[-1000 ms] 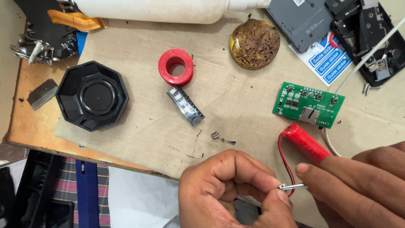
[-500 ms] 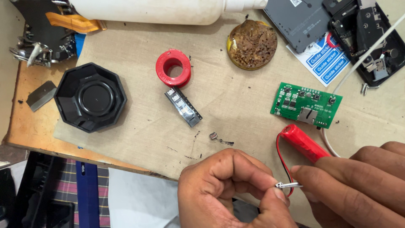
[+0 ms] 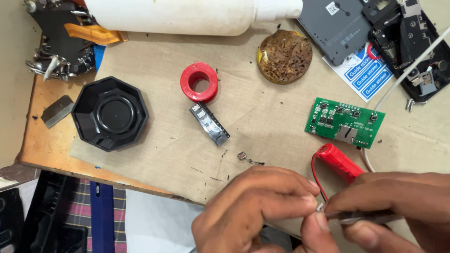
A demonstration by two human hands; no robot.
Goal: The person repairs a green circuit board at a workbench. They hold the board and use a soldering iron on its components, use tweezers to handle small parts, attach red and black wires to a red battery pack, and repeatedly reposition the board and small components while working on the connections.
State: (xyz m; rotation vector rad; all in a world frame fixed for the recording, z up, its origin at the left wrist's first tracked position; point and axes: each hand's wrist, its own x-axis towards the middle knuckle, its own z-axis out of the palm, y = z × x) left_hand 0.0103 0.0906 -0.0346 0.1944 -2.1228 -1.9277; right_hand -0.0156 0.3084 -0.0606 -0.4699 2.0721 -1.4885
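Pinching a tiny metal part (image 3: 320, 206) between both hands at the near table edge.

Left hand (image 3: 262, 211) is closed with fingertips squeezing the part; right hand (image 3: 398, 206) grips what looks like tweezers (image 3: 361, 216), tips touching it, though it's blurry. I'd guess the part is light, stiff, slippery and easy to drop, so hold it by its sides. Just beyond sits the red battery pack (image 3: 340, 161) with thin wires, then the green circuit board (image 3: 345, 122), the red solder spool (image 3: 199, 82) farther off.

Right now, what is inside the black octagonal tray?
The black octagonal tray shows only its bare, glossy floor with a round raised centre; no parts lie in it. Nothing covers it, and both hands work well away from it.
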